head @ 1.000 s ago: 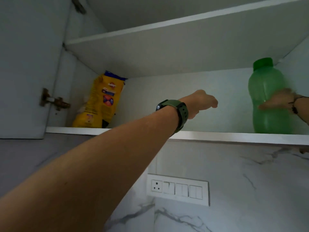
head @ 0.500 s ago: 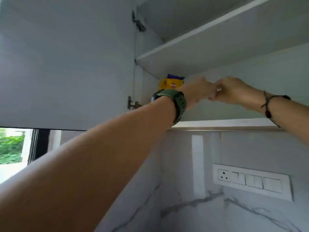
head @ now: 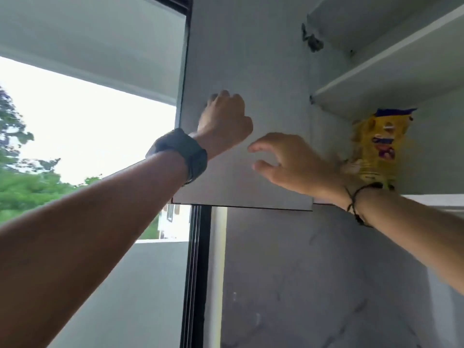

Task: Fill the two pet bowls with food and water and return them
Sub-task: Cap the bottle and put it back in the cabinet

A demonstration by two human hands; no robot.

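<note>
A yellow pet food bag (head: 376,146) with a blue top stands upright at the left end of the lower cabinet shelf (head: 434,197). My right hand (head: 288,164) hovers just left of the bag with fingers spread, holding nothing; its wrist overlaps the bag's bottom corner. Higher and further left, my left hand (head: 223,121), with a green watch on the wrist, rests against the inner face of the open cabinet door (head: 271,59). Its fingers look short from this angle. No bowls are in view.
The door hangs open at the cabinet's left, with a hinge (head: 311,41) near its top. An upper shelf (head: 391,54) sits above the bag. A window (head: 75,121) with a dark frame (head: 195,272) fills the left. A marble wall lies below.
The view has swung left, so the window shows and the socket panel is gone. Both hands have left the bag area; my left hand now touches the door and my right hand has opened.
</note>
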